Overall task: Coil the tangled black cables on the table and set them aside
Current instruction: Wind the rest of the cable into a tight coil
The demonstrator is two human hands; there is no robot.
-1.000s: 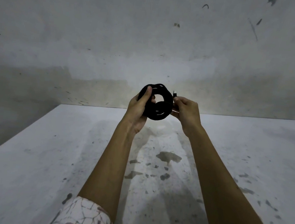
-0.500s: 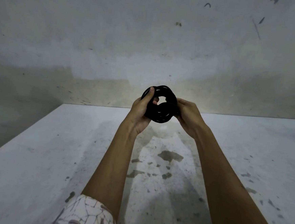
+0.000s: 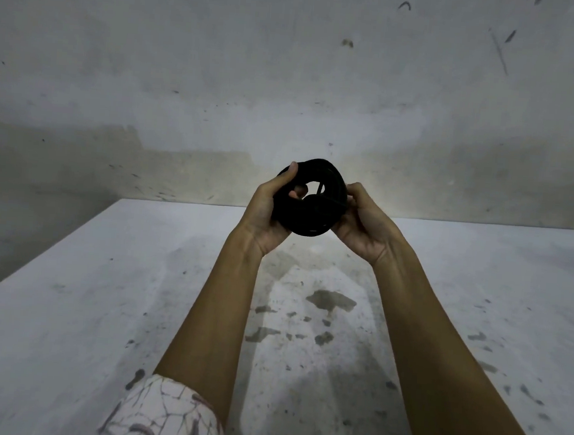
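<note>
A black cable (image 3: 313,216) wound into a tight round coil hangs in the air above the far part of the table, held upright between both hands. My left hand (image 3: 265,215) grips its left side, thumb over the top rim and a fingertip showing through the centre hole. My right hand (image 3: 364,223) holds the right side with fingers curled round the rim. A short strand crosses the coil's hole. No other cable shows in the view.
The white table (image 3: 100,305) is stained with dark marks around its middle. Its left edge runs diagonally toward me, and its far edge meets a scuffed grey wall (image 3: 289,80).
My right hand let the cable's plug end disappear into the coil and closed round the coil's right rim. The coil has tilted and sunk slightly.
</note>
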